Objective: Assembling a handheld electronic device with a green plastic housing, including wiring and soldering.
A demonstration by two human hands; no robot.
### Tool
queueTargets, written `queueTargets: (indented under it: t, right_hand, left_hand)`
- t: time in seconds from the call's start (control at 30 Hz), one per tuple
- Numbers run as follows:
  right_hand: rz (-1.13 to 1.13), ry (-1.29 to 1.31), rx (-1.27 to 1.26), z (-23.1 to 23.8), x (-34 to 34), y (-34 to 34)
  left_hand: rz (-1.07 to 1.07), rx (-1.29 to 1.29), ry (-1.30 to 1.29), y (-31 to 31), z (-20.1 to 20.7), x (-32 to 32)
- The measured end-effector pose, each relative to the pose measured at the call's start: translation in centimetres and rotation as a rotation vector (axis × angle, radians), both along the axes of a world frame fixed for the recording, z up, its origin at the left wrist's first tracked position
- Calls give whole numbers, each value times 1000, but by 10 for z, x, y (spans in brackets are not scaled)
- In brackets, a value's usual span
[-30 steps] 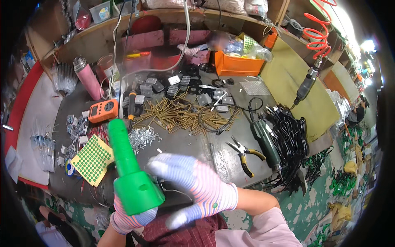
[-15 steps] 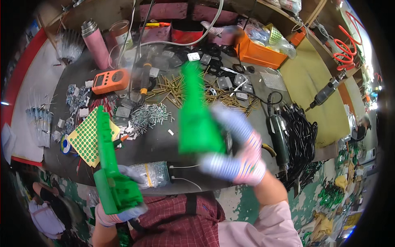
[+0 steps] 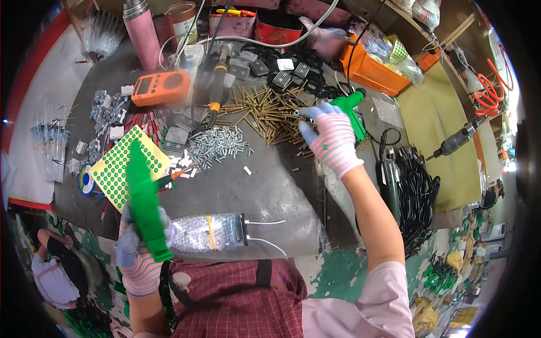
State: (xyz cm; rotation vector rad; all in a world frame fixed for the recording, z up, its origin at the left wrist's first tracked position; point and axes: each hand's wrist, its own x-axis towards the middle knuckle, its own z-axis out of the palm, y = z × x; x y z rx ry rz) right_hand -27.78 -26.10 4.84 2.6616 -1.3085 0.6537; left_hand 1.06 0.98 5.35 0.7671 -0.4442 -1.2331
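Note:
My left hand, in a striped knit glove, grips a long green plastic shell upright at the table's near left edge. My right hand, gloved the same way, reaches far out to the right side of the table and rests on a second green plastic shell, fingers curled over it. That shell lies next to a heap of brass pins. A bubble-wrap bag with white wires lies at the near edge between my arms.
The grey table carries a pile of silver screws, a yellow sheet of green dots, an orange meter, a soldering iron, a pink flask and an orange bin. Black cables hang off the right.
My right hand has carried its green shell from above the table's middle out to the far right, down by the brass pins. My left hand has lifted its shell slightly.

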Motion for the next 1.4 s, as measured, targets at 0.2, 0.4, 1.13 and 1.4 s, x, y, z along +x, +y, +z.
queueTargets:
  t: [0.2, 0.4, 1.13, 1.4]
  right_hand:
    - [-6, 234, 165, -8, 15, 0]
    - [79, 324, 90, -13, 15, 21]
    - [274, -736, 361, 33, 24, 155]
    - [440, -560, 577, 25, 11, 137]
  left_hand:
    - [-53, -58, -73, -12, 7, -17]
    - [33, 84, -287, -16, 15, -38]
    - [184, -60, -1392, -13, 2, -55]
    - [79, -247, -1461, -7, 1, -46]
